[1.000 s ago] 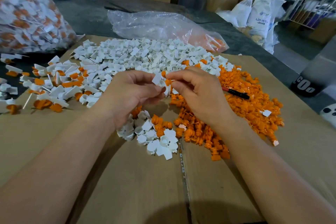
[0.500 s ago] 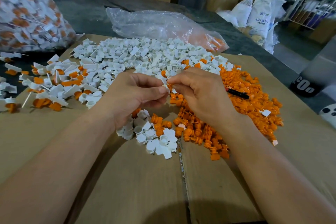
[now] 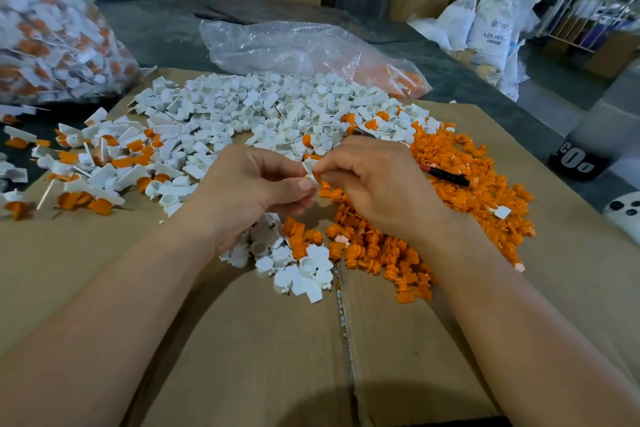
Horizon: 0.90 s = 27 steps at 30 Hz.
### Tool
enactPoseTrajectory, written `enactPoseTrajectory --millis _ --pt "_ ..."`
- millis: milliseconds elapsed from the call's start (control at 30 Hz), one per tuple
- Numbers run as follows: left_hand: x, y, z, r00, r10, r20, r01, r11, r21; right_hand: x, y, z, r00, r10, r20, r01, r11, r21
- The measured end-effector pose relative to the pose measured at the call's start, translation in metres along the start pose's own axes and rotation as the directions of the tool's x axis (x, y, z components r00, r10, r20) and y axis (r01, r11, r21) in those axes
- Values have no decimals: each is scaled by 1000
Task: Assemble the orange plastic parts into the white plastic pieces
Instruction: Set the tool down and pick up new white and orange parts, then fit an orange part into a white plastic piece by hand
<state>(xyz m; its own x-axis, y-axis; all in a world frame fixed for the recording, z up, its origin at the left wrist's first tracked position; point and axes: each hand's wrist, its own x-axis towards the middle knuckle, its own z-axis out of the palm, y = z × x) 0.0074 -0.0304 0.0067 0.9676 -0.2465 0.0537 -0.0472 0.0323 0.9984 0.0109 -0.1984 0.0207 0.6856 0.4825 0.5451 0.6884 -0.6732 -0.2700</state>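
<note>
My left hand [image 3: 256, 191] pinches a small white plastic piece [image 3: 309, 173] between thumb and fingers. My right hand [image 3: 377, 184] meets it fingertip to fingertip and presses an orange part [image 3: 318, 175] against that piece; most of the part is hidden by the fingers. A heap of loose white pieces [image 3: 277, 111] lies behind the hands. Loose orange parts [image 3: 460, 180] spread to the right and under my right wrist. A small cluster of white pieces [image 3: 298, 270] sits just below my left hand.
Assembled white-and-orange pieces [image 3: 93, 170] lie at the left on the cardboard sheet [image 3: 242, 340]. A full bag of assembled pieces [image 3: 45, 31] stands at far left. A clear plastic bag [image 3: 304, 48] lies behind the heap. A black-and-red pen [image 3: 446, 176] rests on the orange parts.
The two hands have stayed together over the same spot. The white piece has sunk deeper between the fingertips and shows less than a second ago.
</note>
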Motion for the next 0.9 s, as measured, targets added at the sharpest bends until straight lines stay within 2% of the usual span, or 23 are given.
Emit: enactPoseTrajectory --millis 133,200,300,433,567,733,900 --pt "0 2 -1 999 11 -30 -13 998 -62 0 -3 7 995 -12 -101 22 995 101" --pt "0 2 -1 999 26 -37 -28 998 -54 0 -6 9 992 66 -107 -41 975 216" --pt "0 4 -1 997 58 -53 -59 998 -8 2 -8 9 974 215 -68 -168 894 415" --pt "-1 5 2 997 59 -58 -62 997 -50 2 -10 7 954 294 -59 -220 818 531" --pt "-1 9 0 999 -20 -27 13 968 -249 1 -11 8 940 321 -112 -217 820 529" --pt "-1 7 -1 1000 6 -26 -9 992 -126 -1 -14 11 954 264 -143 -170 866 470" --pt "1 8 -1 999 9 -47 -17 985 -172 0 -15 14 954 236 -183 -141 896 422"
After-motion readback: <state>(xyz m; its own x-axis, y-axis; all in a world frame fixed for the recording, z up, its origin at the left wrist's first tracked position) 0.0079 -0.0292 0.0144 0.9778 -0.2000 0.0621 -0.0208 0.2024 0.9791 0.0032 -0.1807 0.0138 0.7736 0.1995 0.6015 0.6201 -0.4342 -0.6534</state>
